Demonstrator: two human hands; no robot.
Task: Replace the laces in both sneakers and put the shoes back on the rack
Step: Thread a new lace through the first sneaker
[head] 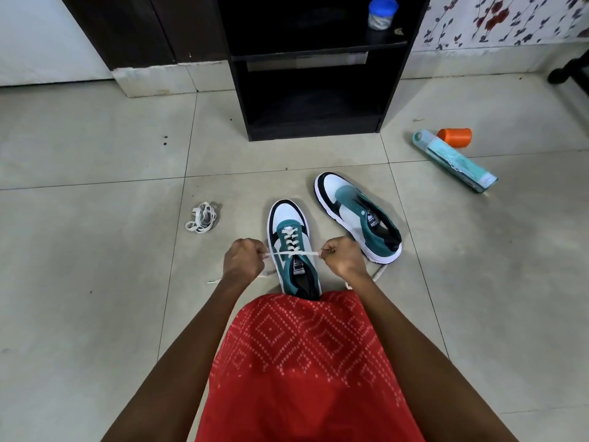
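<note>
A teal, white and black sneaker (pixel 288 228) stands on the floor in front of me, toe pointing away, with a white lace (pixel 290 242) threaded up its eyelets. My left hand (pixel 243 261) pinches the lace's left end and my right hand (pixel 342 258) pinches its right end, the lace stretched taut between them across the tongue. Loose lace tails trail on the tiles beside both wrists. The second sneaker (pixel 357 215) lies to the right without a lace, toe pointing far left. A bundled white lace (pixel 202 217) lies on the floor at the left.
The black shoe rack (pixel 314 87) stands straight ahead with open shelves; a blue-lidded jar (pixel 381 12) sits on its upper shelf. At the right lie a teal tube-shaped pack (pixel 452 161) and an orange thread spool (pixel 455 137). My red patterned garment covers the sneaker's heel.
</note>
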